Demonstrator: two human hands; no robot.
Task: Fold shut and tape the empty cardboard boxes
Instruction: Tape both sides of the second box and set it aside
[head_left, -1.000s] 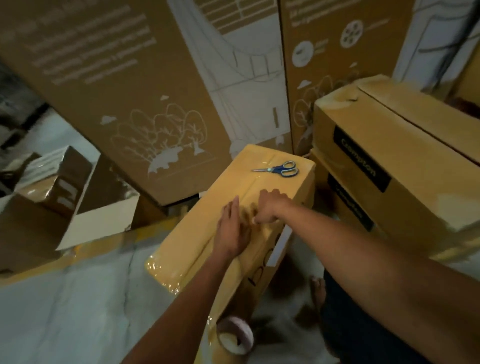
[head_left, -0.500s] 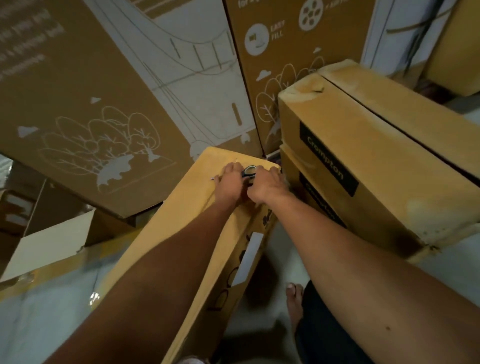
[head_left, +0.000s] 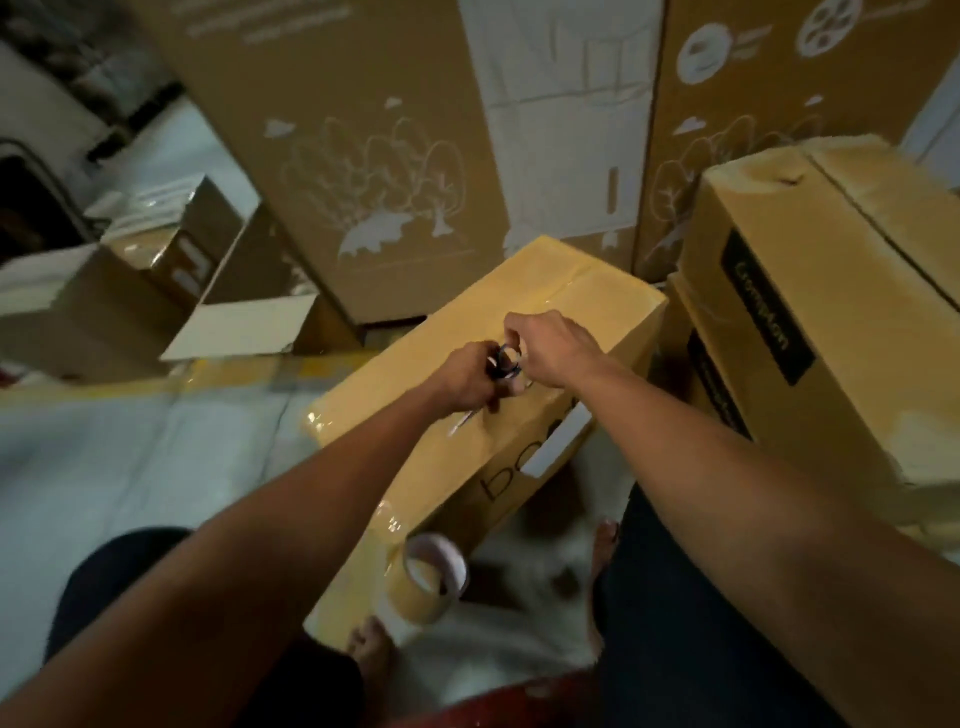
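Observation:
A long yellow-brown cardboard box (head_left: 582, 291) lies in front of me, its top flaps closed and covered with shiny clear tape. Both hands are over its top near the middle. My left hand (head_left: 462, 382) and my right hand (head_left: 550, 348) together grip a pair of scissors (head_left: 503, 364) with dark handles; the blades point down toward me, just above the box top. A roll of tape (head_left: 431, 579) hangs at the near end of the box, with a strip of tape running up to the box.
Tall printed cartons (head_left: 363, 156) stand behind the box. Two stacked boxes (head_left: 831, 332) with black labels sit to the right. An open carton (head_left: 156, 291) lies on the pale floor (head_left: 104, 467) at the left. My legs and bare feet are below.
My hands left the taped seam, reached to the far end of the box for the scissors, and have brought them back to the middle of the top.

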